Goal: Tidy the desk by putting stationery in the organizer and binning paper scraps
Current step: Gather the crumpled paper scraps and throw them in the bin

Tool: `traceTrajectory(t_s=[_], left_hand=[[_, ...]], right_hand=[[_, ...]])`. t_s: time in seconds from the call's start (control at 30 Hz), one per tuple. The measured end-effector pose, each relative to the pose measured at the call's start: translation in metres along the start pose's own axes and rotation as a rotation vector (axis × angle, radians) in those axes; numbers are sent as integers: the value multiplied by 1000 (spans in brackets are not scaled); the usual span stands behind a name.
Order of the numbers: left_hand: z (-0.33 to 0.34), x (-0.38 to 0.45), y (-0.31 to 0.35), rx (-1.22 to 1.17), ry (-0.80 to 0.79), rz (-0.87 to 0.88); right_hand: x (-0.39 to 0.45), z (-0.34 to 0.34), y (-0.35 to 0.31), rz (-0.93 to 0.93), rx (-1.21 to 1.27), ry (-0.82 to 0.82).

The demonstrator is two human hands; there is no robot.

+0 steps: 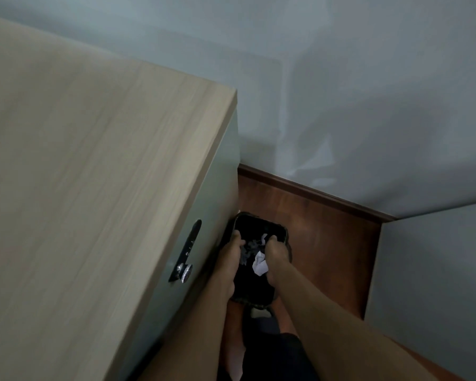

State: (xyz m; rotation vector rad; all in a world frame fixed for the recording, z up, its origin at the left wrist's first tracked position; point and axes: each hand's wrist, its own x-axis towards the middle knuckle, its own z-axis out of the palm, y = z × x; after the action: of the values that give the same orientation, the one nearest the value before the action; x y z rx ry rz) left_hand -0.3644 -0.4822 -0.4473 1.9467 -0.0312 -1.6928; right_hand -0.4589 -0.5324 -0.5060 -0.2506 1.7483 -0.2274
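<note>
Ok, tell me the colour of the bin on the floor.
Black: the bin is dark inside and out, seen in the head view, the only view.

Desk top [80, 160] is finished in pale beige wood grain; its side panel [226, 171] is painted grey-green. Clamp [187, 251] on the desk edge is black, with a shiny silver knob [184, 270]. Bin [261, 229] is black inside, with a dark rim. Paper scraps [259, 264] are white where lit, grey in shadow. Floor [327, 243] is laid in reddish-brown wood, with a darker brown skirting board [313, 192]. Wall [341, 92] is painted a plain pale blue-grey.
</note>
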Motion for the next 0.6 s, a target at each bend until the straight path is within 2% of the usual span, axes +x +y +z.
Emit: traceTrajectory(t_s=[0.1, 0.17, 0.23, 0.3, 0.43, 0.6], left_hand=[[5, -7, -4, 58, -169, -5], [9, -9, -10, 99, -218, -1], [13, -9, -14, 89, -194, 16], [13, -16, -13, 60, -106, 44], [2, -56, -5, 55, 32, 71], [-16, -159, 24, 220, 61, 181]], right_hand=[[1, 2, -1, 19, 80, -60], [-1, 5, 0, 36, 135, -101], [-4, 4, -1, 34, 174, -123], [-8, 1, -3, 34, 161, -151], [-58, -20, -11, -64, -2, -151], [-164, -62, -32, -413, -521, -29]])
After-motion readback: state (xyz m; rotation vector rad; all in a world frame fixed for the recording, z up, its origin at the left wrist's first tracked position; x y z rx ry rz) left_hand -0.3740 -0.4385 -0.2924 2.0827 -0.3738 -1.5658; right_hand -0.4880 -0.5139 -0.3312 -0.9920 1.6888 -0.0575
